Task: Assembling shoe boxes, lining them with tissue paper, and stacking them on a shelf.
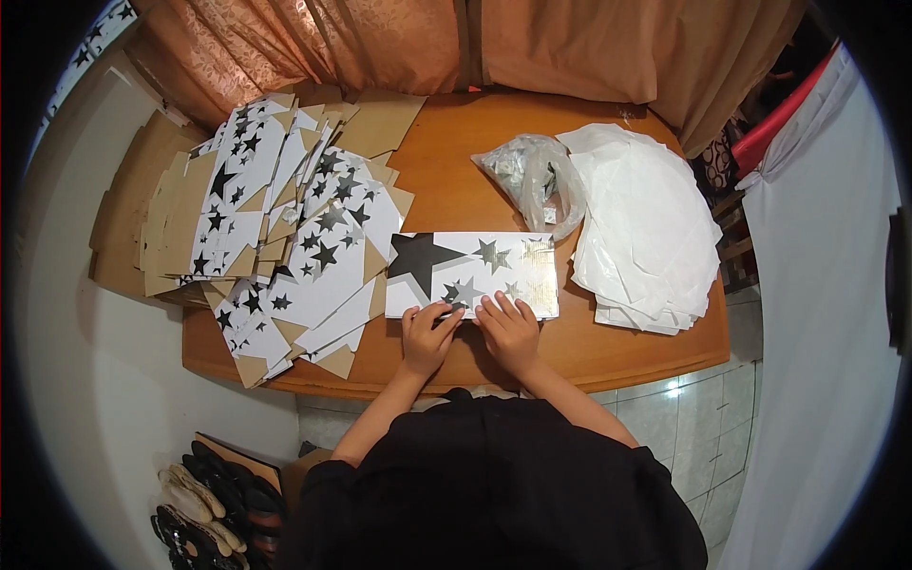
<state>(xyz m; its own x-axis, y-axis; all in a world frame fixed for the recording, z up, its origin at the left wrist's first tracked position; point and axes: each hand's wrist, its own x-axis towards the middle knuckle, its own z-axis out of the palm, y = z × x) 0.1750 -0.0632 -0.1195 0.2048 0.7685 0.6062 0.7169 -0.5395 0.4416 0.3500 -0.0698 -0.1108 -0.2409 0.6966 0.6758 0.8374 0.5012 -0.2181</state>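
Observation:
A flat white cardboard box (496, 277) with black and grey stars lies lengthwise before me, its lid down. At its near edge, left of the middle, my left hand (429, 334) has bent fingers over the lid and the thumb along the front. My right hand (508, 332) grips the same edge just to the right, fingertips on the lid. The two thumbs come close together at the front side, which is mostly hidden from above. Shiny light marks show on the box's right end.
Flat star-printed cardboard blanks (313, 228) are piled on the left of the wooden table (446, 161). Behind the box sits a clear plastic bag (532, 176) with small items. White paper sheets (646, 228) are stacked at right. Shoes (214, 503) stand on the lower left; curtains (570, 47) hang behind.

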